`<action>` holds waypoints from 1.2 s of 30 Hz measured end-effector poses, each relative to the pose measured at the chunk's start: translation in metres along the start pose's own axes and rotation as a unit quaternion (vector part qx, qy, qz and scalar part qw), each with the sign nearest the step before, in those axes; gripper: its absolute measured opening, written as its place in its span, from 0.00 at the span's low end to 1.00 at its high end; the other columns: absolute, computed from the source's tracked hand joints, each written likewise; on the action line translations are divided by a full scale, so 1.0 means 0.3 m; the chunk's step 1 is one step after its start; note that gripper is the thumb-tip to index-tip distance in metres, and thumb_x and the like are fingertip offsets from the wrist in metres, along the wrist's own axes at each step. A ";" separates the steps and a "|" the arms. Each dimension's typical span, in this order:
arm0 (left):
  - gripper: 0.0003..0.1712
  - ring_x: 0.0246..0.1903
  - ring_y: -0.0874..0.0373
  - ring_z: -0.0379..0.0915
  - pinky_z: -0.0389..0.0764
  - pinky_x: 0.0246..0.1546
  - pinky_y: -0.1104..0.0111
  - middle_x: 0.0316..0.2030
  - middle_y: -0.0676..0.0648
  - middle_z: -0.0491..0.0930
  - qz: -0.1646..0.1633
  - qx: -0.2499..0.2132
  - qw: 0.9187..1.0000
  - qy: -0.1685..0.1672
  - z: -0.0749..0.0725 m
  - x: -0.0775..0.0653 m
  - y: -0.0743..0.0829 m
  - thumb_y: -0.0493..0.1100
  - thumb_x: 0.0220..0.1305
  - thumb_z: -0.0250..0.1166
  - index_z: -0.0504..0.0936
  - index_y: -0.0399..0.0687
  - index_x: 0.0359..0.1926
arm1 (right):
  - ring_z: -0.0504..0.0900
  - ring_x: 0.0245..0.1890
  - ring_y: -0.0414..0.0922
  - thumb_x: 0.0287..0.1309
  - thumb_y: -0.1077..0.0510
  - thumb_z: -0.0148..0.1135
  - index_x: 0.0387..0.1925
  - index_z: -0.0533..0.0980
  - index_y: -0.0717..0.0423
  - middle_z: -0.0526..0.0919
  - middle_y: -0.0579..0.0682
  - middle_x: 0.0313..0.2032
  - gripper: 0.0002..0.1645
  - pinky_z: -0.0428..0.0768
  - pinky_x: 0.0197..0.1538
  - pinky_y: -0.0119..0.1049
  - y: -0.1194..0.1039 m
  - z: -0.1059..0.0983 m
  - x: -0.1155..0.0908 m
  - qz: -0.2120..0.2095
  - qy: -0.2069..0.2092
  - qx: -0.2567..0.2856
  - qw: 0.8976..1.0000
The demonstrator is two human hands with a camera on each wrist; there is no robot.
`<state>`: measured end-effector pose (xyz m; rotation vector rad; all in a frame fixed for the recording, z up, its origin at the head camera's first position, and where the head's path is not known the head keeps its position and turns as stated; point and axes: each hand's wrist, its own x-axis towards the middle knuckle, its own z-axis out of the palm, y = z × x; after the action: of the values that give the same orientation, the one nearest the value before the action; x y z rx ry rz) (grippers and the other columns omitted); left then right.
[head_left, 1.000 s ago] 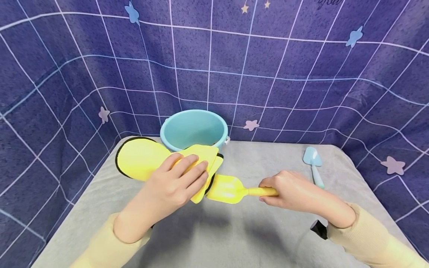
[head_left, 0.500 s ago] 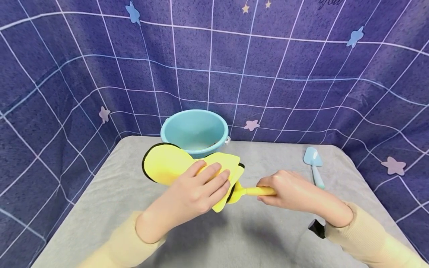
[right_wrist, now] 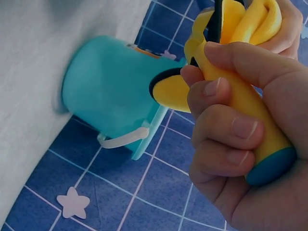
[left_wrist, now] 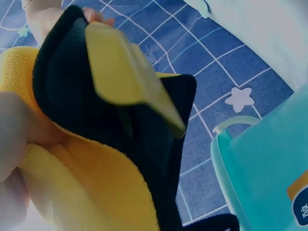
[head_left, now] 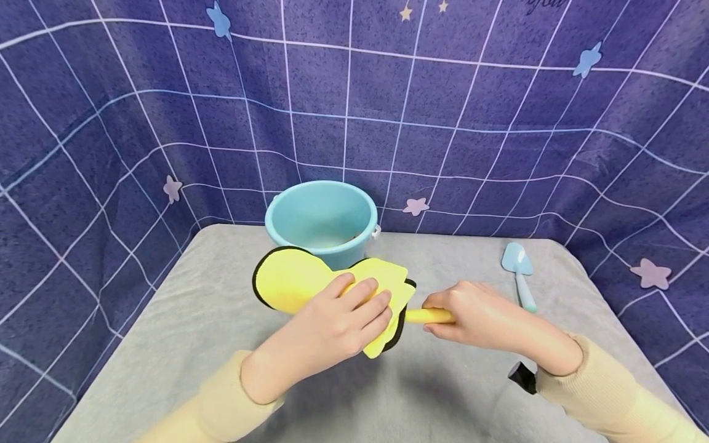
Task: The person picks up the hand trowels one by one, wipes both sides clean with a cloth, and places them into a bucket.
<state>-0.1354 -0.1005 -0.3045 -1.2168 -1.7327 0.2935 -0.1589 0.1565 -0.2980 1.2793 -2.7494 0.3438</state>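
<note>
Nearer the person than the bucket point(head_left: 352, 247) and off to its right, the right hand point(head_left: 471, 314) grips a yellow shovel point(head_left: 429, 315) by its handle, fingers wrapped round. Directly before the bucket, the left hand point(head_left: 338, 323) clutches a yellow cloth point(head_left: 293, 280) against the blade; the left wrist view shows one face of the blade uncovered. This looks like wiping. For a good result, the handle should be held steady while the cloth is folded snugly over both faces and drawn from neck to tip, then the shovel turned for its edges. The loose lobe, near the bucket's rim, is best gathered in so it doesn't snag.

On the bucket's side sits a dark label point(left_wrist: 301, 207) with a white character, too cropped to read. Above and right of the bucket, script point(head_left: 547, 5) on the curtain point(head_left: 471, 92) seems to say "You", clipped at the top. No brand is legible.
</note>
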 end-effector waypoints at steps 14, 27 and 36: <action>0.21 0.38 0.53 0.71 0.70 0.38 0.64 0.35 0.51 0.79 -0.017 -0.011 0.999 -0.049 0.028 0.011 0.026 0.30 0.63 0.40 0.80 0.47 0.31 | 0.58 0.14 0.27 0.48 0.53 0.68 0.23 0.74 0.41 0.59 0.31 0.14 0.08 0.60 0.17 0.23 -0.006 -0.010 -0.003 -0.010 0.021 -0.020 1.000; 0.06 0.39 0.52 0.66 0.67 0.40 0.63 0.33 0.50 0.74 -0.050 -0.024 0.987 -0.151 0.058 0.020 0.070 0.34 0.56 0.57 0.79 0.48 0.31 | 0.58 0.14 0.28 0.47 0.52 0.69 0.23 0.74 0.41 0.59 0.31 0.13 0.09 0.60 0.16 0.25 0.006 0.004 0.000 -0.004 0.020 -0.037 0.999; 0.08 0.37 0.53 0.65 0.67 0.39 0.63 0.31 0.51 0.72 -0.050 -0.019 0.983 -0.178 0.063 0.018 0.071 0.35 0.57 0.57 0.81 0.49 0.34 | 0.58 0.14 0.28 0.47 0.52 0.69 0.23 0.74 0.43 0.60 0.31 0.14 0.09 0.60 0.17 0.25 0.012 0.009 0.004 -0.009 0.023 -0.037 0.999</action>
<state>-0.1384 -0.0801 -0.3250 -1.1499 -2.1074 0.4403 -0.1623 0.1574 -0.3009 1.2603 -2.6839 0.2648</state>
